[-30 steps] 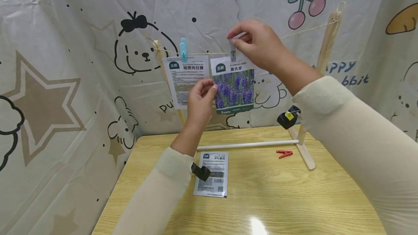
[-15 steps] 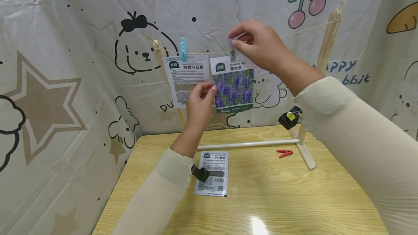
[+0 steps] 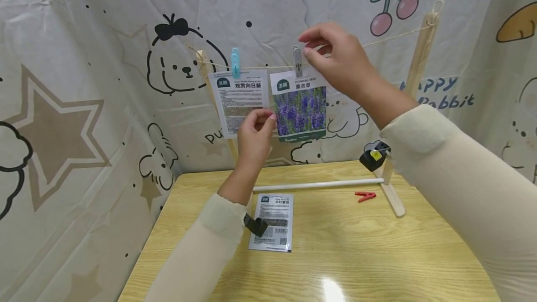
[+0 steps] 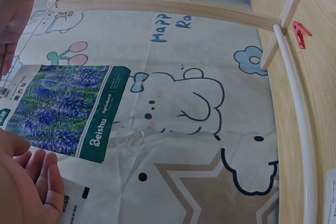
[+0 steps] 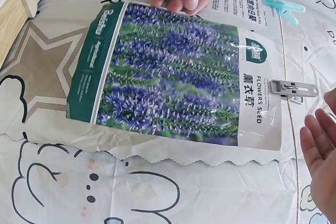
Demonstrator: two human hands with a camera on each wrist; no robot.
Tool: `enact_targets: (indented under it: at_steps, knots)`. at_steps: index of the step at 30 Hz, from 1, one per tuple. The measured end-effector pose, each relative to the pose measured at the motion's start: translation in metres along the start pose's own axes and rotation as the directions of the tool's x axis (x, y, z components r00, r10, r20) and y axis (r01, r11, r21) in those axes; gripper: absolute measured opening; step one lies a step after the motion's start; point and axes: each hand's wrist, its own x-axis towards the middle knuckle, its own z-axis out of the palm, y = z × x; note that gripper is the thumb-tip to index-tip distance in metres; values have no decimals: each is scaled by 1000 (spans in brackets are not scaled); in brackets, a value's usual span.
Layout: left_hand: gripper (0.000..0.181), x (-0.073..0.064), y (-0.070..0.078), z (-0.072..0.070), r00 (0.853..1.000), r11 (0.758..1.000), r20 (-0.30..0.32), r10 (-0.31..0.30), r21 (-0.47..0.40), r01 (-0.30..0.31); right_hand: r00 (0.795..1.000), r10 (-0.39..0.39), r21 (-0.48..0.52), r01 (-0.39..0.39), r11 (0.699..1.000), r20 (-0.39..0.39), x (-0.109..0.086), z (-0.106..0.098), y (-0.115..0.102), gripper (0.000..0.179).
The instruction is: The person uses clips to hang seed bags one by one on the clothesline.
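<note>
A lavender seed packet (image 3: 299, 111) hangs from a twine line (image 3: 390, 39) by a grey clothespin (image 3: 297, 61). Just right of that clothespin is my right hand (image 3: 341, 57), fingers loosely bent and apart from it; the right wrist view shows a gap between fingertips and clothespin (image 5: 293, 88). My left hand (image 3: 255, 136) is beside the packet's left edge, its relaxed fingers curled round nothing; whether a fingertip still brushes the edge is hard to tell. Further left, a light-blue clothespin (image 3: 235, 63) holds a second packet (image 3: 241, 99), printed side forward, partly behind my left hand.
The line spans two wooden posts (image 3: 419, 64) joined low down by a white rod (image 3: 319, 185). Another seed packet (image 3: 278, 232) lies on the wooden table (image 3: 344, 241). A red clothespin (image 3: 365, 196) lies near the right post's foot. A printed curtain (image 3: 126, 106) hangs behind.
My right hand has let go of the grey clothespin and moved slightly right. My left fingers have drawn slightly left from the packet's edge. The packet stays hanging.
</note>
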Motion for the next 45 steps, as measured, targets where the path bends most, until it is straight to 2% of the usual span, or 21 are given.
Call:
enact_targets:
  at_steps: [10,20,35,45]
  knots:
    - [17,-3,2,-2,1000,999,9,8,-50,-8,996,-24,25,26,999,-82,-9,-4,2,26]
    - [17,-10,5,-4,1000,997,25,7,-81,-5,996,-29,41,32,999,-80,-20,-4,6,24]
    - [17,-13,4,-8,999,994,36,-33,-106,36,997,-7,59,12,998,-75,-34,-5,9,24]
    - [18,-14,-1,-9,999,994,34,-36,-105,39,997,35,52,-32,998,-72,-45,-5,16,25]
